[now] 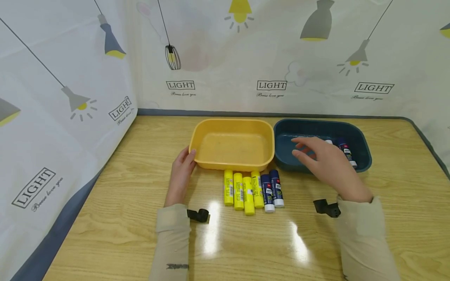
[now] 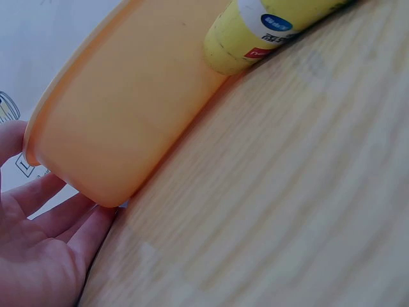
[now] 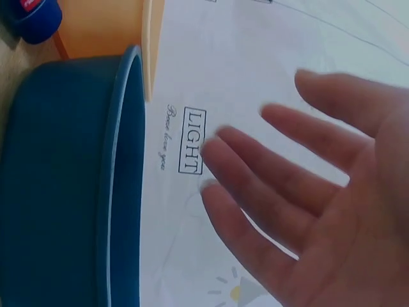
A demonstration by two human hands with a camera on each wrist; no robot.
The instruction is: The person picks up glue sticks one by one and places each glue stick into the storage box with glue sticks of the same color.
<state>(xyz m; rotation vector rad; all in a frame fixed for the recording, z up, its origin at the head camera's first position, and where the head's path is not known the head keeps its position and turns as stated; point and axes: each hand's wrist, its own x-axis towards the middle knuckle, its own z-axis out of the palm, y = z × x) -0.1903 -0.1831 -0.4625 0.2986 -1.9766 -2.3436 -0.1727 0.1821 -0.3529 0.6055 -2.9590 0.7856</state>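
Note:
My left hand (image 1: pixel 181 171) holds the left front corner of a yellow plastic bin (image 1: pixel 232 165), its thumb at the rim and its fingers against the outer wall. Over a dark blue bin (image 1: pixel 286 162) hovers my right hand (image 1: pixel 327 162), fingers spread and holding nothing. Inside that bin lies a dark blue glue stick (image 1: pixel 346 150); another white end shows partly behind the hand. In front of the yellow bin, several yellow glue sticks (image 1: pixel 238 191) lie in a row. Two dark blue glue sticks (image 1: pixel 268 193) with white ends lie at the row's right end.
Both bins stand side by side on a wooden table (image 1: pixel 116 203), near its back edge. A white curtain (image 1: pixel 225 97) printed with lamps hangs behind and to the left. Each wrist wears a small black camera mount (image 1: pixel 198 215).

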